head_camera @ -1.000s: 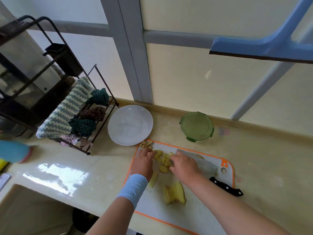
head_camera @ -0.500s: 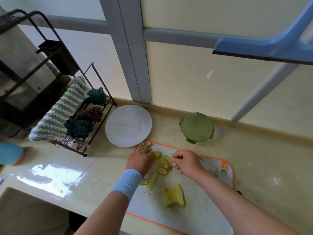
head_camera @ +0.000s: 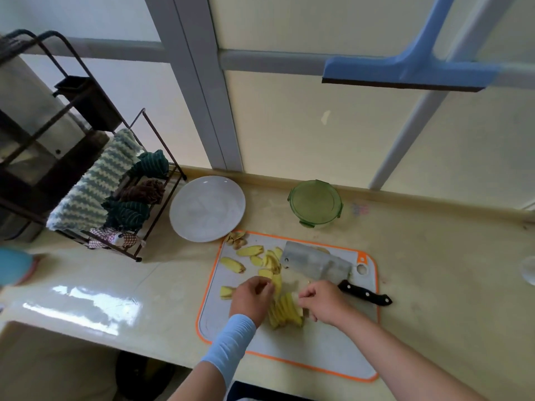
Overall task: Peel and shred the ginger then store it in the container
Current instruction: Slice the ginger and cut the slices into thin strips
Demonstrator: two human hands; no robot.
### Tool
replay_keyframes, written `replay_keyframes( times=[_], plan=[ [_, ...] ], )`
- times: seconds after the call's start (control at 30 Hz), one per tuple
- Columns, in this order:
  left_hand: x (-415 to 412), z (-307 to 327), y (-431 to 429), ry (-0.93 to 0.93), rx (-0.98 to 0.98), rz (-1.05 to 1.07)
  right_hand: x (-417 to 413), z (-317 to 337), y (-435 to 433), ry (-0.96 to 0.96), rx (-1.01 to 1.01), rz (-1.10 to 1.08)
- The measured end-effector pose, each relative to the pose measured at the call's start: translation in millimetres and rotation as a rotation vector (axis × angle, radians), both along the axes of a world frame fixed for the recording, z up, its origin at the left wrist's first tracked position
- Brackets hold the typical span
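On the cutting board (head_camera: 318,351) peeled ginger slices (head_camera: 285,312) are stacked between the hands, one pinched by the left hand (head_camera: 252,296), the right hand (head_camera: 324,303) curled, hold unclear; shredding and storing remain.

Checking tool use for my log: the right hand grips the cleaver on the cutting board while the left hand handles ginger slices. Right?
Not quite. The head view shows the cleaver lying on the cutting board with no hand on it; the right hand is at the ginger slices too, beside the left hand.

Left wrist (head_camera: 228,340) — pale-blue ribbed band; right arm (head_camera: 405,357) bare
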State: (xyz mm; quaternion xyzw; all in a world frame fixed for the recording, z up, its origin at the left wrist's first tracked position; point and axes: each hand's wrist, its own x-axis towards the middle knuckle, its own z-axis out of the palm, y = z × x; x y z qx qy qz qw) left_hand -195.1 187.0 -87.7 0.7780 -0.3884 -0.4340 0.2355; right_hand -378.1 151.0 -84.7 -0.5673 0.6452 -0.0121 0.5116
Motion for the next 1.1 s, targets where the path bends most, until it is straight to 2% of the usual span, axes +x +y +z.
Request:
replay_keyframes(
  times=[0.2,0.27,0.37,0.47,0.5,0.53,0.6,0.63,0.67,0.83,1.1],
  plan=[
    [-12,1,17,0.102,0.006,0.098,7,-2,3,0.191,-0.148,0.057],
    [-17,4,17,0.178,0.002,0.127,6,0,4,0.131,-0.137,-0.008],
    [-28,10,14,0.26,-0.007,0.143,3,5,2,-0.106,-0.035,-0.169],
    [-38,8,10,0.27,-0.001,0.094,0,10,2,-0.242,0.04,-0.18],
    [-39,6,9,0.233,0.002,0.061,-3,10,2,-0.237,0.047,-0.203],
    [-38,3,9,0.105,0.006,-0.022,-6,9,2,-0.224,0.056,-0.238],
    [-33,-4,10,-0.326,-0.035,-0.321,-11,6,2,-0.21,0.101,-0.313],
    [-31,-7,10,-0.468,-0.09,-0.44,-12,4,3,-0.215,0.134,-0.342],
    [-30,-9,10,-0.526,-0.123,-0.517,-14,3,4,-0.216,0.165,-0.359],
    [-28,-16,8,-0.529,-0.119,-0.621,-12,2,11,-0.167,0.124,-0.342],
    [-19,-21,9,-0.401,-0.148,-0.56,-1,-7,15,0.181,-0.074,-0.073]
  ],
)
